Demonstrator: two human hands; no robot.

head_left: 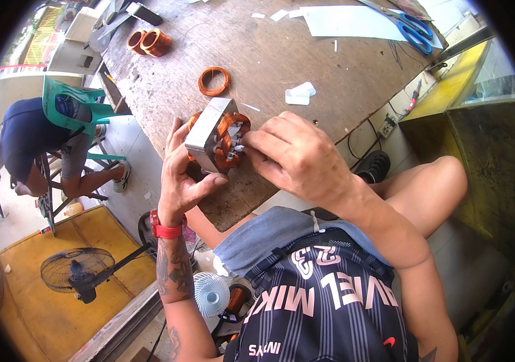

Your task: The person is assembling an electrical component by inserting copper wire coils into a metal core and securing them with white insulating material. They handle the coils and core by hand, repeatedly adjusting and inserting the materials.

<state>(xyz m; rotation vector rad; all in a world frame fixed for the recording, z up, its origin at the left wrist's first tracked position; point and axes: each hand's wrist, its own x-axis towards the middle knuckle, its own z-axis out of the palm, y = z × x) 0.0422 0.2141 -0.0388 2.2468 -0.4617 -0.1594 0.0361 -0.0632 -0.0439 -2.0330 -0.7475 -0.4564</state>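
A motor stator [204, 140], a square block of bare metal with orange copper windings [228, 158] bulging from its ends, is held up over the near edge of the table. My left hand [180, 172] grips it from the left, thumb below and fingers behind. At the stator's right face, my right hand [298, 158] is closed in a pinch, its fingertips at the slots beside the windings. A small whitish slip [239, 148] shows at those fingertips; its far end is hidden among the copper. Just beyond the stator lies a loose ring of copper wire [214, 81].
On the worn wooden table [257, 54] are two copper coils [150, 43], white paper scraps [300, 93], a white sheet [348, 23] and blue-handled scissors [414, 35]. A black fan [82, 270] stands at lower left. Another person [34, 133] bends beside a green chair [67, 108].
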